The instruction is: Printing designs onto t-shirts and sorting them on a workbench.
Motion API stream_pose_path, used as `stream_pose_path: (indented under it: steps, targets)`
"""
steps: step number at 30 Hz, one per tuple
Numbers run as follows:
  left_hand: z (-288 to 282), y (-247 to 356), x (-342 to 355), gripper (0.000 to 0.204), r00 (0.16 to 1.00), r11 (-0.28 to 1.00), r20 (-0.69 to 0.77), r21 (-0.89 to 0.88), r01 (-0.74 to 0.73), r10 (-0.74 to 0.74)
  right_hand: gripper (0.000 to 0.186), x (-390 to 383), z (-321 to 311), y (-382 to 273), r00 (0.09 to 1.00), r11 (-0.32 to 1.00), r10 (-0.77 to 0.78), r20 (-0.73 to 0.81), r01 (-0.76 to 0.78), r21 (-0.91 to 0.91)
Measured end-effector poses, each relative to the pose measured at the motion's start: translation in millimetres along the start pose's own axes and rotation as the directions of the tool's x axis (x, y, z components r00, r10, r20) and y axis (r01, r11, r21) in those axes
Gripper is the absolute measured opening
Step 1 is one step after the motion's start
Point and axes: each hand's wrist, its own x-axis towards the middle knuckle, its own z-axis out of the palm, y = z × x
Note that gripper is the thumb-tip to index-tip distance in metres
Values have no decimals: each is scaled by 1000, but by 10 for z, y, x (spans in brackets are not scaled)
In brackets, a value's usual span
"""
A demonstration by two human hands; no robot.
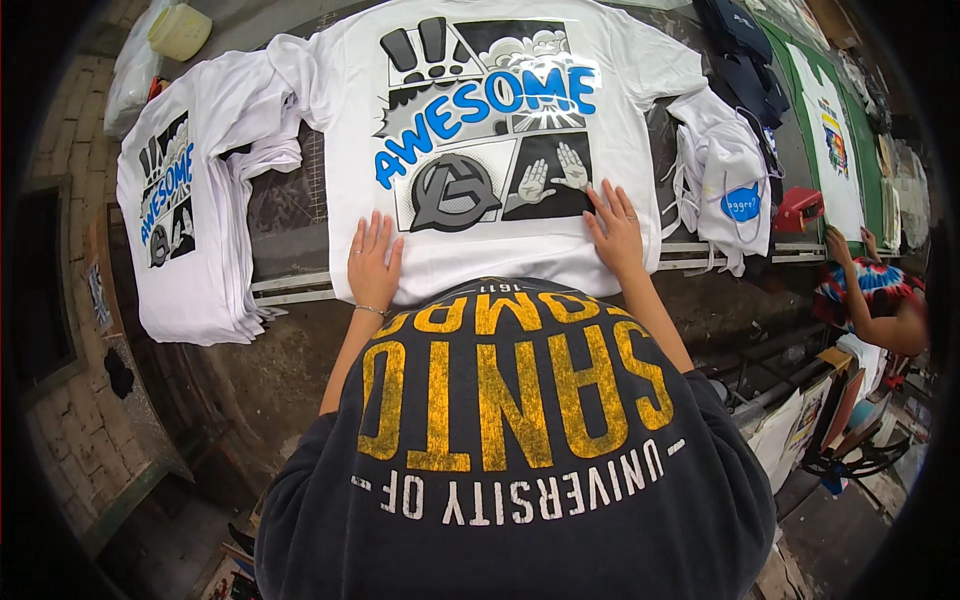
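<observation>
A white T-shirt [345, 140] lies spread on the table in front of me, its comic-style print in black and grey with blue lettering facing up. My left hand [376, 260] rests flat on the shirt's lower left part, fingers stretched out. On the lower right, my right hand [615, 232] lies with fingers extended, its tips beside the print's lower right corner. Neither hand grips anything. The lower hem is partly hidden by my body. To the left, a pile of white T-shirts [185, 295] with the same print hangs over the table edge.
White cloth items with cords [712, 150] and a blue print lie at the right. Beyond are dark folded garments [735, 45], a red object [799, 209] and another printed white shirt [815, 95], near a co-worker's hand [837, 245]. A pale yellow bucket [180, 32] stands far left.
</observation>
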Motion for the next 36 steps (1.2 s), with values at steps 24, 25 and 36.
stream_pose_path:
  steps: [24,25,36]
  targets:
    - [-11,2,-16,44,999,1000,-37,-21,22,-23,42,33,-43,-43,999,998,-50,20,49,37]
    - [-13,2,-19,44,999,1000,-35,-5,30,-30,42,37,-42,-44,999,999,-42,30,41,33]
    - [-14,12,-25,46,998,998,-23,-24,52,-52,40,32,-40,-35,998,998,-55,29,55,15]
